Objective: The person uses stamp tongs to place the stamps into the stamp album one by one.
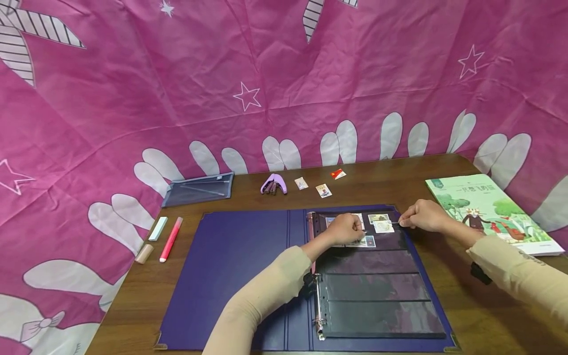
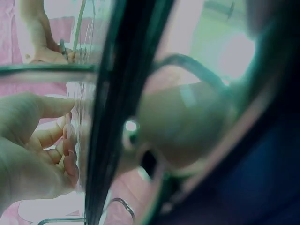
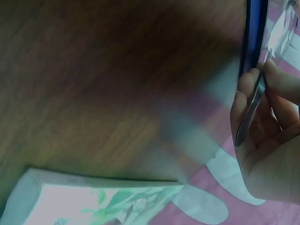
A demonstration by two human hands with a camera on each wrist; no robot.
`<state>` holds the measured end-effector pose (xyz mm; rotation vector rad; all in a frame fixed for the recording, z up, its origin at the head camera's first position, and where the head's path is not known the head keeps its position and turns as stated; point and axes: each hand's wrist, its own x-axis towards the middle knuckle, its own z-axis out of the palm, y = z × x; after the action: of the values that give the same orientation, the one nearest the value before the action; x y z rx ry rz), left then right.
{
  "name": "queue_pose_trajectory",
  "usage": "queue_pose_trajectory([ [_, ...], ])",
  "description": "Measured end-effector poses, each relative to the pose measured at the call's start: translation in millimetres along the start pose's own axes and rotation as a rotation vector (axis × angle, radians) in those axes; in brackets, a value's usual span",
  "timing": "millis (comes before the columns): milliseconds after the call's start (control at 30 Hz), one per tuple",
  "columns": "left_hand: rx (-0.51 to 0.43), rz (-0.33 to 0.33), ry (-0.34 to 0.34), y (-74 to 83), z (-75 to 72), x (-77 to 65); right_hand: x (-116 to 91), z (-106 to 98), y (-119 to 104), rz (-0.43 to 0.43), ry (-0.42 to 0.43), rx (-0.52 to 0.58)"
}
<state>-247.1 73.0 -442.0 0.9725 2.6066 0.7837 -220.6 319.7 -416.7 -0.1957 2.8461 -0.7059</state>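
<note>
An open stamp album (image 1: 248, 276) with a dark blue cover lies on the table, a black pocket page (image 1: 377, 288) on its right side. My left hand (image 1: 345, 229) is over the page's top row, its curled fingers pinching the clear pocket film (image 2: 80, 140); they partly cover the stamps there. In my right hand (image 1: 423, 215), at the page's right edge, thumb and fingers pinch metal tweezers (image 3: 255, 105). The tweezers' tip meets a pale stamp (image 1: 384, 227), which overlaps another stamp (image 1: 378, 218) in the top row. Below the left fingers shows one more stamp (image 1: 370, 241).
Three loose items, a red one (image 1: 338, 173) and two pale stamps (image 1: 323, 191), lie behind the album, near a purple stapler-like tool (image 1: 273, 184) and a mesh pouch (image 1: 199, 190). A red marker (image 1: 171, 240) and eraser-like block (image 1: 158, 229) are left; a green book (image 1: 492, 212) is right.
</note>
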Motion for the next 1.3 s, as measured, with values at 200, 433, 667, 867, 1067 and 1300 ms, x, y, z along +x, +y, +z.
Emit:
queue_pose_trajectory([
  [200, 0.017, 0.004, -0.001, -1.9, 0.2, 1.9, -1, -6, -2, -0.039, -0.068, -0.037],
  [433, 0.03, -0.001, 0.02, 0.4, -0.8, 1.2, 2, -13, -6, -0.084, -0.129, -0.066],
  [667, 0.043, 0.016, 0.043, 0.3, -0.8, 1.7, 20, -24, -14, -0.172, -0.238, -0.193],
  [867, 0.042, 0.016, 0.054, 0.9, 0.4, 1.8, 34, -27, -21, -0.207, -0.333, -0.23],
  [1067, 0.085, 0.032, 0.058, 2.5, 1.8, 0.4, 33, -26, -18, -0.129, -0.375, -0.149],
  [1300, 0.093, 0.023, 0.063, 1.2, 2.9, -2.0, 27, -26, -14, -0.127, -0.362, -0.071],
])
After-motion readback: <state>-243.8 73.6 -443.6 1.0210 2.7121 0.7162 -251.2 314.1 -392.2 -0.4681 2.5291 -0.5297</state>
